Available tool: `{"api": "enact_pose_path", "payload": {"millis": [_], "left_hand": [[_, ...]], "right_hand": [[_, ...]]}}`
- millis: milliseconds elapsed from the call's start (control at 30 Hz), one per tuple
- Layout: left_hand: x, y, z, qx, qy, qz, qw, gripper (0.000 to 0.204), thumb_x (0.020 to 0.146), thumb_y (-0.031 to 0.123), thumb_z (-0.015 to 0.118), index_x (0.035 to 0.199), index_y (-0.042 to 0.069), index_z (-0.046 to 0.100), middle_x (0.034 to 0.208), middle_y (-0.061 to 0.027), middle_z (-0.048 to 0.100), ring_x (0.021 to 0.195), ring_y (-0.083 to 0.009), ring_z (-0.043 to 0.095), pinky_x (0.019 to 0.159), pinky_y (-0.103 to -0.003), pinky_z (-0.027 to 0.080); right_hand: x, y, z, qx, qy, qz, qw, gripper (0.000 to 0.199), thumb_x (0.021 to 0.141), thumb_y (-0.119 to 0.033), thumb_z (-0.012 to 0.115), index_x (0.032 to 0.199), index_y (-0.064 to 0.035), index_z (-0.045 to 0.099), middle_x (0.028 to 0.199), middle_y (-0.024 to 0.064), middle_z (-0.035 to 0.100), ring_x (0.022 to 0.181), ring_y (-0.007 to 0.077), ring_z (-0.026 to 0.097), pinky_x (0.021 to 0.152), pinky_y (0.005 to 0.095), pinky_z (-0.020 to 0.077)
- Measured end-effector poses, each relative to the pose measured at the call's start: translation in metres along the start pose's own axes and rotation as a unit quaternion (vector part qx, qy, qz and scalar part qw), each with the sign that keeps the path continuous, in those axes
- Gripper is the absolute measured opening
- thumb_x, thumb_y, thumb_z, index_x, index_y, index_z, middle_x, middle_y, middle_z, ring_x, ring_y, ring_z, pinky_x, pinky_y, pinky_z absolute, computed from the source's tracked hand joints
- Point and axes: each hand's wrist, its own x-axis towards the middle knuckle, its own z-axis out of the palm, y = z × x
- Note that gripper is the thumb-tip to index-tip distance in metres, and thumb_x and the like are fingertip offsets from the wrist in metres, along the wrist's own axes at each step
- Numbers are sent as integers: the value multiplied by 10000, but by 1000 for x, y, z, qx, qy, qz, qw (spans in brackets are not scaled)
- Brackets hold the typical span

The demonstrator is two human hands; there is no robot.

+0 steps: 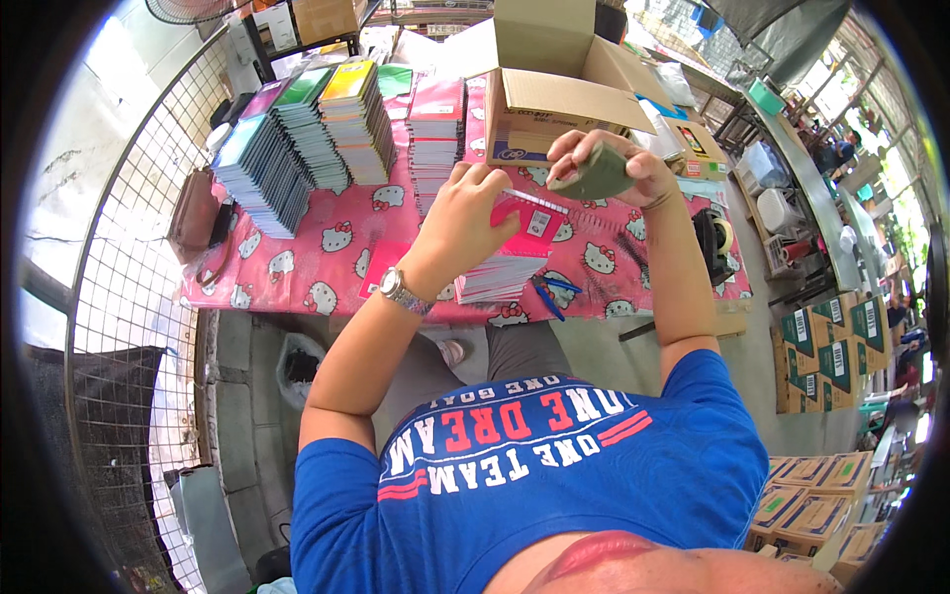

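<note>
A dark green, flat pad-like piece [597,176] is held up in my right hand [648,173], between the thumb and fingers; I cannot make out its exact kind. My left hand [465,213], curved with thumb and forefinger apart, hovers at the left side of a pink-covered notebook [534,223]. Along that notebook's far edge runs a white strip [537,201], its left end close to my left fingertips. Beneath lies a stack of notebooks [500,280] with white page edges showing. Blue-handled pliers [549,300] rest just right of this stack, at the table's front edge.
Tall notebook stacks in blue [259,178], green [312,129], yellow [356,119] and pink [435,124] stand across the back left. An open cardboard box [564,94] is behind my hands. A brown pouch [193,213] lies far left; a tape dispenser [714,243] stands right.
</note>
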Motion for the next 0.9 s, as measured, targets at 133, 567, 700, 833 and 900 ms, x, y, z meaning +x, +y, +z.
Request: {"api": "enact_pose_path", "payload": {"millis": [133,567,700,833,900], "left_hand": [[-1,-13,-6,-12,16,-11,1000,333,785,171,751,1047,15,619,1048,-150,621,1076,-361,560,935,-434,480],[5,-21,-26,-83,-79,-84,990,319,819,151,732,1041,-24,584,994,-206,607,934,-390,613,823,-443,499],[4,-24,-23,-102,-68,-67,990,326,811,136,741,1056,-17,592,939,-187,614,802,-308,585,730,-397,483],[6,-30,-22,-127,-45,-32,990,332,810,138,756,1064,-4,595,871,-131,600,645,-177,493,605,-334,447],[6,-28,-19,-131,-42,-26,990,328,811,137,755,1059,-3,593,855,-122,592,645,-171,482,603,-330,442]], "right_hand": [[3,-2,-2,-96,34,31,994,411,837,-278,661,1184,-59,687,1281,95,588,1252,210,501,1091,365,350],[30,9,1,38,24,-38,998,462,807,-292,668,1146,21,665,1193,118,613,1132,218,551,1012,334,407],[38,14,-1,-23,31,112,993,498,786,-331,624,1148,7,667,1222,165,580,1149,241,565,1012,338,419],[43,11,5,267,-19,-137,954,493,800,-374,627,1155,-37,676,1198,135,589,1124,235,567,1000,334,427],[48,29,4,102,19,-13,995,500,796,-383,629,1158,-42,676,1189,134,591,1125,240,571,1003,342,429]]}}
